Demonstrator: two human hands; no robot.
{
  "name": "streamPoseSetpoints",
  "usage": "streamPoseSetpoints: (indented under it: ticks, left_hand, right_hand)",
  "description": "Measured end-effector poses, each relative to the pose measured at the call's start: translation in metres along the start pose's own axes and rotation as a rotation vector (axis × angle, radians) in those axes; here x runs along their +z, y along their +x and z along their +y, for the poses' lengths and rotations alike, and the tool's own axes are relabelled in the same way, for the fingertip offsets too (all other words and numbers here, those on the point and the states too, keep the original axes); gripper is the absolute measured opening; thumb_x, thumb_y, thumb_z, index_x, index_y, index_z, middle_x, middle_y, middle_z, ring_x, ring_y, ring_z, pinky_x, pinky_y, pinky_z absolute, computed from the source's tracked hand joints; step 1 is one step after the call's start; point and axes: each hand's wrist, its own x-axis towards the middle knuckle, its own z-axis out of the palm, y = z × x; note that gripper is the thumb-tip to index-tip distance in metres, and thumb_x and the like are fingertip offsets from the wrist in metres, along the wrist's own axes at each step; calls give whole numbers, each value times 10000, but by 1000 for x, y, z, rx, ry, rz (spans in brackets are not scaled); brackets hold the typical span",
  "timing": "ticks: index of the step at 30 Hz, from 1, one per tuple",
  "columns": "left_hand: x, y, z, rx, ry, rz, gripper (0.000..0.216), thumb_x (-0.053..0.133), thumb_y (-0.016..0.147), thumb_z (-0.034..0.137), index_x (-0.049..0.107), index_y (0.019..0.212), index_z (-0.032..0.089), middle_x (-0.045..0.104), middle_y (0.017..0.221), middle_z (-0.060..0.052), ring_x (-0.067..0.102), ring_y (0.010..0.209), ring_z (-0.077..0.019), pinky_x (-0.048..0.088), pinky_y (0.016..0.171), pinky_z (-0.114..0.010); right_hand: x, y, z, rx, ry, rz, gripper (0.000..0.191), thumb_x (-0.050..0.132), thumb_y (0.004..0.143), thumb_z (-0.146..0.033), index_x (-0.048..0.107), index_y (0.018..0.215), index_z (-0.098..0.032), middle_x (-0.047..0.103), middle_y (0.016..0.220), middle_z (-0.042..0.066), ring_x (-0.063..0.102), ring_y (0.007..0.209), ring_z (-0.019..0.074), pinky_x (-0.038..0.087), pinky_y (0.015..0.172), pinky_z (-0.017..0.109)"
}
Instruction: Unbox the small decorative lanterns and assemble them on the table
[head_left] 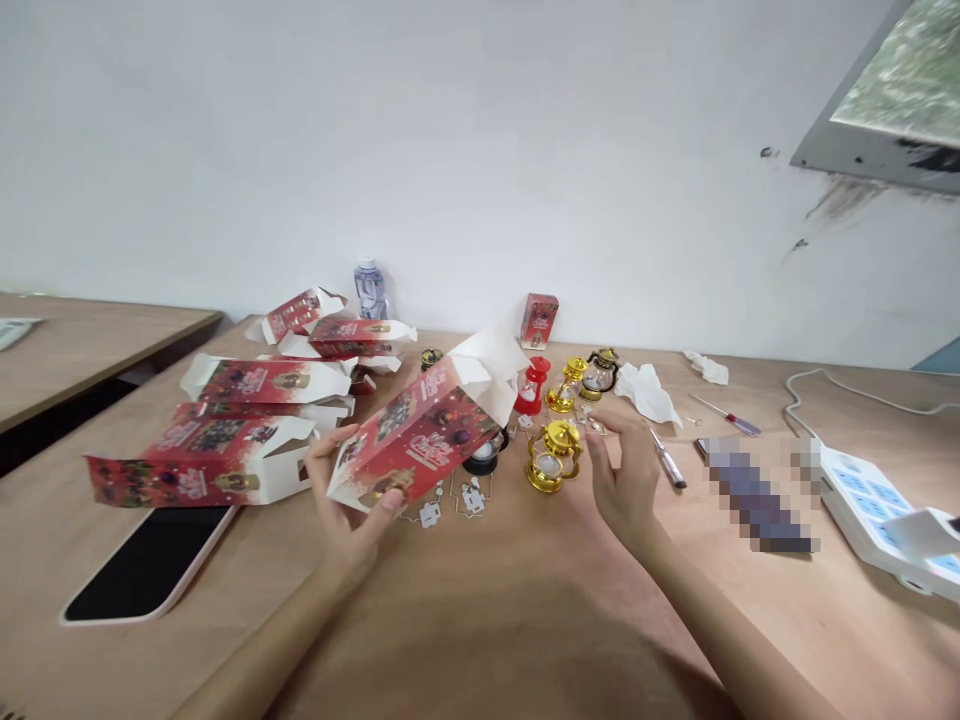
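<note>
My left hand (349, 500) grips a red Christmas gift box (431, 430) from below, tilted up to the right with its white end flaps spread. To the right, my right hand (626, 475) is raised with thumb and fingers a little apart and nothing plainly between them. Close beside it stands a small gold lantern (553, 458). Behind are a red lantern (532, 388), another gold lantern (568, 385) and a bronze-coloured lantern (600, 375). A black lantern (484, 460) is partly hidden by the box. Small white cut-out pieces (472, 498) lie below it.
Several opened red boxes (217, 455) are heaped at the left, near a phone (150, 565). A closed box (539, 320) and a bottle (370, 288) stand by the wall. Rightward lie crumpled paper (646, 393), screwdrivers (731, 418), a blurred-out object (757, 495) and a power strip (874, 505).
</note>
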Motion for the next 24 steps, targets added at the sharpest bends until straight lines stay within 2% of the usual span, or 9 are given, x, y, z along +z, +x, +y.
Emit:
streamPoseSetpoints:
  ticks: [2, 3, 5, 7, 9, 11, 17, 21, 24]
  left_hand:
    - [2, 1, 6, -22, -26, 87, 571, 660, 750, 451, 410, 1230, 268, 480, 1139, -62, 528, 995, -221, 488, 811, -344]
    - [3, 2, 9, -20, -34, 117, 598, 712, 703, 425, 431, 1206, 267, 481, 1110, -50, 531, 971, -207, 491, 798, -326]
    - [6, 1, 12, 31, -17, 112, 630, 753, 673, 358, 425, 1205, 277, 476, 1112, -42, 539, 970, -195, 498, 802, -318]
    - [9, -1, 12, 122, -14, 49, 674, 766, 672, 289, 392, 1232, 299, 487, 1159, -49, 552, 1010, -206, 511, 824, -340]
    - [10, -3, 10, 252, -25, -54, 691, 762, 681, 265, 373, 1250, 324, 500, 1217, -55, 562, 1059, -233, 523, 847, -387]
    - [9, -3, 9, 328, -16, -136, 717, 754, 687, 260, 356, 1278, 343, 504, 1259, -60, 556, 1106, -264, 523, 879, -432]
    - [5, -2, 14, 277, -5, -274, 732, 591, 779, 216, 249, 1426, 231, 427, 1390, -152, 459, 1261, -313, 431, 1018, -497]
    - [5, -3, 14, 222, 74, -301, 690, 540, 823, 172, 235, 1441, 207, 432, 1402, -167, 448, 1285, -284, 429, 1033, -458]
    - [5, -3, 11, 253, 116, -313, 657, 536, 836, 156, 264, 1431, 206, 455, 1388, -161, 448, 1289, -271, 421, 1045, -451]
  right_hand:
    - [5, -9, -14, 54, 149, 26, 230, 558, 859, -387, 573, 1030, -234, 624, 1011, 82, 572, 976, 231, 441, 910, 443]
    - [8, -16, -23, 119, 277, -33, 263, 573, 852, -388, 550, 1071, -243, 611, 1038, 81, 574, 967, 220, 457, 896, 430]
    - [18, -29, -44, 298, 621, -323, 374, 608, 834, -395, 487, 1166, -274, 585, 1118, 79, 590, 937, 194, 512, 815, 378]
    - [31, -43, -65, 447, 938, -600, 547, 695, 763, -407, 432, 1230, -298, 557, 1204, 75, 583, 1014, 202, 533, 813, 373]
    - [45, -54, -80, 556, 1138, -724, 588, 753, 698, -419, 454, 1194, -317, 574, 1207, 47, 594, 1032, 200, 531, 853, 384]
    - [59, -62, -87, 645, 1230, -714, 516, 773, 662, -440, 520, 1091, -305, 620, 1156, 28, 610, 1030, 200, 509, 913, 401]
    - [90, -71, -79, 860, 1235, -506, 486, 778, 597, -479, 586, 994, -274, 665, 1121, 31, 596, 1099, 250, 459, 986, 454]
    - [99, -73, -68, 868, 1268, -450, 540, 754, 591, -538, 579, 1026, -267, 661, 1150, 43, 586, 1118, 279, 433, 1004, 482]
    - [104, -77, -59, 828, 1274, -422, 565, 736, 594, -569, 572, 1046, -272, 672, 1126, 48, 605, 1083, 280, 443, 983, 481]
